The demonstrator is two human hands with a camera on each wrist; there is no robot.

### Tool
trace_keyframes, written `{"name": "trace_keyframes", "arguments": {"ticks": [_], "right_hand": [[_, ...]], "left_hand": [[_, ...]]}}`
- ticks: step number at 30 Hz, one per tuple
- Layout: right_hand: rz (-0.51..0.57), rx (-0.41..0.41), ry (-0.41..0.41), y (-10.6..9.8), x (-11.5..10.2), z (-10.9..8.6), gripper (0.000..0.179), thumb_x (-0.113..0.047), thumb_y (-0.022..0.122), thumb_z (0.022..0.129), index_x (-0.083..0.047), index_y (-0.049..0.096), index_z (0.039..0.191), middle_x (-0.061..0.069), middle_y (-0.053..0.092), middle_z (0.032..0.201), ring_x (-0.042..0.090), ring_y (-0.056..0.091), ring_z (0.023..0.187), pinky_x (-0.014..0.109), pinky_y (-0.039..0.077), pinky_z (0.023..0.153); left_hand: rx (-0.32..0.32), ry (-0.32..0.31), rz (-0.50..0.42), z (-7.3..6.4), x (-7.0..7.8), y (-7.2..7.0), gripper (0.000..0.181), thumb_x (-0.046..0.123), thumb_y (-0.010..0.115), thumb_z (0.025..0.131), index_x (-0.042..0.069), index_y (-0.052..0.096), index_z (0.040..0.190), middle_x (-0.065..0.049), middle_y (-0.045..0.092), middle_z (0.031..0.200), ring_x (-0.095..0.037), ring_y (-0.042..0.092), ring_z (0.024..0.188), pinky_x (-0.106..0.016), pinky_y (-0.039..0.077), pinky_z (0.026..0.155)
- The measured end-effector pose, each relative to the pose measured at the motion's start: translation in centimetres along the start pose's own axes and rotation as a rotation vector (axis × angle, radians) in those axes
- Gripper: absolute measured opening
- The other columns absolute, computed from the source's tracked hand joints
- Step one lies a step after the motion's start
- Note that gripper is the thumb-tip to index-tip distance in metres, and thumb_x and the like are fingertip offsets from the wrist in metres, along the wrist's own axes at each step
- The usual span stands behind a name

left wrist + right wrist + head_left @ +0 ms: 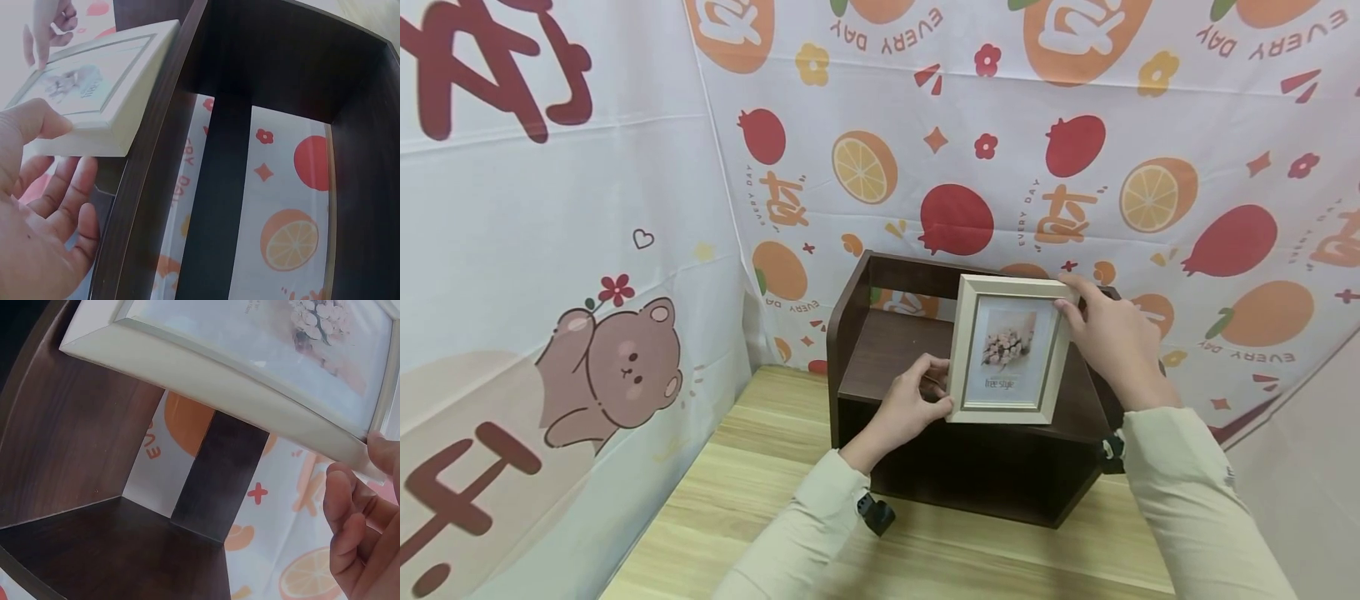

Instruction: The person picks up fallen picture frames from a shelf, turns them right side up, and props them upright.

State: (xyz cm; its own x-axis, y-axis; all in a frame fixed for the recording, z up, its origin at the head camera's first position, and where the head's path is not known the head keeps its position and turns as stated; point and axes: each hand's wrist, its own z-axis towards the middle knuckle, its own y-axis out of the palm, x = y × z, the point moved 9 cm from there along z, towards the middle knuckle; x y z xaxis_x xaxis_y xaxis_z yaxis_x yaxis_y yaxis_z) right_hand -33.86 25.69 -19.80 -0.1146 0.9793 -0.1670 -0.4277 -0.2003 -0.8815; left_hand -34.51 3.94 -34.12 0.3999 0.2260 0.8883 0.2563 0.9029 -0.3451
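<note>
A cream picture frame (967,350) with a flower-bouquet print stands tilted over the front part of a dark brown wooden shelf (887,342). My left hand (906,404) pinches the frame's lower left corner, thumb in front and fingers beneath or behind. At the upper right corner my right hand (1108,337) grips the frame between thumb and fingers. The left wrist view shows the frame's thick side (140,100) close to the shelf's front edge. In the right wrist view the frame's edge (219,381) is above the shelf board, with the right fingers (347,519) curled behind the corner.
The shelf stands on a light wood-grain table (760,467), with raised sides and an open lower compartment (970,467). Behind it hangs a fruit-printed cloth (940,167); a bear-printed cloth (625,375) hangs at the left.
</note>
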Motion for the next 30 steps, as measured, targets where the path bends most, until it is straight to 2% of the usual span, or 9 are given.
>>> {"name": "trace_keyframes", "arguments": {"ticks": [7,14,23,30], "right_hand": [[0.011,0.031,0.002,0.2,-0.1,-0.2,0.046,-0.044,0.046,0.100,-0.029,0.045,0.143,0.006,0.039,0.047,0.023,0.036,0.042,0.031,0.025,0.039],[0.024,0.054,0.009,0.3,-0.1,-0.4,0.046,-0.047,0.042,0.101,-0.028,0.044,0.142,0.007,0.040,0.046,0.023,0.036,0.042,0.033,0.024,0.040],[0.032,0.080,-0.004,0.4,-0.4,-0.5,0.044,-0.043,0.044,0.101,-0.024,0.044,0.141,0.008,0.043,0.047,0.024,0.039,0.041,0.034,0.025,0.041],[0.053,0.085,-0.006,0.5,-0.4,-0.4,0.044,-0.041,0.043,0.102,-0.023,0.044,0.142,0.009,0.042,0.047,0.024,0.038,0.041,0.034,0.025,0.039]], "left_hand": [[-0.032,-0.008,-0.005,0.5,-0.3,-0.5,0.040,0.005,0.064,0.088,0.012,0.054,0.126,-0.011,0.060,0.113,-0.017,0.059,0.091,-0.028,0.051,0.077],[-0.055,-0.015,0.000,1.1,-0.6,-0.9,0.043,0.004,0.065,0.088,0.010,0.053,0.129,-0.013,0.059,0.115,-0.020,0.059,0.093,-0.026,0.050,0.074],[-0.092,-0.008,0.030,1.8,-1.1,-1.2,0.044,0.006,0.064,0.091,0.009,0.050,0.132,-0.013,0.058,0.114,-0.021,0.059,0.096,-0.029,0.052,0.079],[-0.109,0.003,0.029,2.1,-1.2,-1.4,0.044,0.007,0.063,0.091,0.008,0.050,0.133,-0.015,0.058,0.115,-0.022,0.059,0.097,-0.028,0.051,0.078]]}}
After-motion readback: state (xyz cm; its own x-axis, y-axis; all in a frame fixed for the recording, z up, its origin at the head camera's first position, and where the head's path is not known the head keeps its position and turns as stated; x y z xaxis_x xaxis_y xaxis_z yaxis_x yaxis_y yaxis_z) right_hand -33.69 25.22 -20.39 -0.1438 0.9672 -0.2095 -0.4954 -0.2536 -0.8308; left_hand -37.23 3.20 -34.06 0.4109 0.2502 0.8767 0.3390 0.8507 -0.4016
